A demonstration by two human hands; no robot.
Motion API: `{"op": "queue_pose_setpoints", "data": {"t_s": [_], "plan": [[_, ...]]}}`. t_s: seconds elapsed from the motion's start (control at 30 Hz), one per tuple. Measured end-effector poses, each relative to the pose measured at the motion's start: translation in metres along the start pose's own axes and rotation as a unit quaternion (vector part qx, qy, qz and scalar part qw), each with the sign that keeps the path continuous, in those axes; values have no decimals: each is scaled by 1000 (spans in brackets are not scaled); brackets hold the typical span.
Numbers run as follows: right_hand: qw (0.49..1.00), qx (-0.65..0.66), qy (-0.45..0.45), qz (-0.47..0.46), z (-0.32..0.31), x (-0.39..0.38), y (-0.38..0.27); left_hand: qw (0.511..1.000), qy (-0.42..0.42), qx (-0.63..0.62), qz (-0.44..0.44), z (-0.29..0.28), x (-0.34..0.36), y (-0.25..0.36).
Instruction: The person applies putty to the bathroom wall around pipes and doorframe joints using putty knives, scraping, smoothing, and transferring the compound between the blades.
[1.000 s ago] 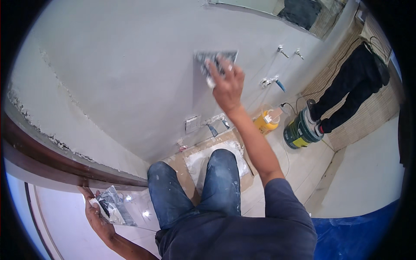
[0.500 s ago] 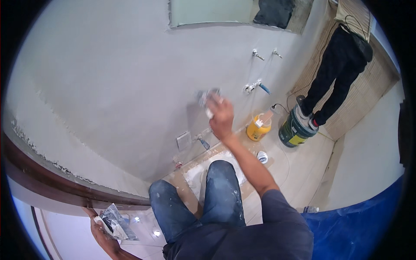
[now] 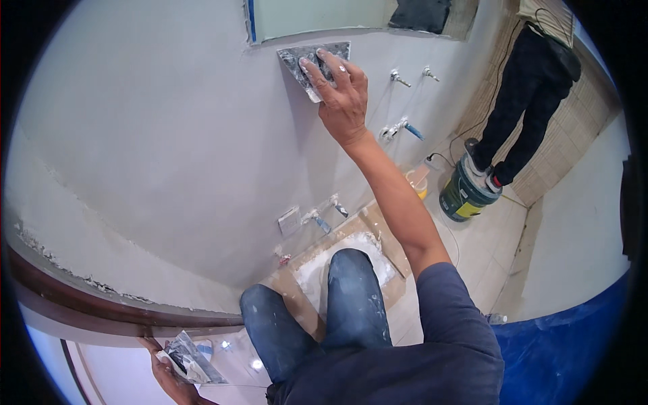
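My right hand (image 3: pixel 343 104) grips a flat metal trowel (image 3: pixel 291 55) smeared with plaster, laid against the grey wall (image 3: pixel 169 115) just below a recessed panel (image 3: pixel 317 20). At the lower left, my left hand (image 3: pixel 164 371) holds a second metal blade (image 3: pixel 202 361) carrying white plaster; its fingertips reach up beside the curved brown door frame (image 3: pixel 81 290). Pipe stubs (image 3: pixel 401 79) with fittings stick out of the wall right of the trowel, and a small square plate (image 3: pixel 289 221) sits low on the wall.
A person's dark-trousered legs (image 3: pixel 526 98) stand on a green bucket (image 3: pixel 464 196) at right, beside a yellow bucket (image 3: pixel 422 189), cables and a tiled wall (image 3: pixel 560 162). Plaster-smeared cardboard (image 3: pixel 381 223) lies under my knees. A blue sheet (image 3: pixel 553 344) covers the lower right.
The right hand's trowel moved down the wall half a second ago and is now higher, near the panel. The view has shifted, and my left hand appears lower in it.
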State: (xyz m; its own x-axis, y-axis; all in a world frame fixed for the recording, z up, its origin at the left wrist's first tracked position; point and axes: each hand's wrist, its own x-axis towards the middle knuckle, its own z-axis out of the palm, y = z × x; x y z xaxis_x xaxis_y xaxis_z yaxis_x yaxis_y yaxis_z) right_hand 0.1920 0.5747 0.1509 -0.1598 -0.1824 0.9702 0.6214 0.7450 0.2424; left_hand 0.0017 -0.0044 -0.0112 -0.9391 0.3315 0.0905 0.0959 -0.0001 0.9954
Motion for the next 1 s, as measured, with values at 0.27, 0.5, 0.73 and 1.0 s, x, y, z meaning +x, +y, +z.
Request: {"op": "queue_pose_setpoints", "data": {"t_s": [0.27, 0.5, 0.73, 1.0], "plan": [[980, 68, -165, 84, -31, -143, -40, 996, -51, -60, 39, 29, -4, 32], [942, 97, -313, 69, -80, -230, -68, 996, -53, -23, 74, 35, -7, 34], [896, 128, -118, 409, -69, -176, -31, 997, -40, -55, 39, 8, -1, 14], [737, 112, -91, 661, -13, -131, 23, 998, -25, -37, 54, -4, 7, -6]]}}
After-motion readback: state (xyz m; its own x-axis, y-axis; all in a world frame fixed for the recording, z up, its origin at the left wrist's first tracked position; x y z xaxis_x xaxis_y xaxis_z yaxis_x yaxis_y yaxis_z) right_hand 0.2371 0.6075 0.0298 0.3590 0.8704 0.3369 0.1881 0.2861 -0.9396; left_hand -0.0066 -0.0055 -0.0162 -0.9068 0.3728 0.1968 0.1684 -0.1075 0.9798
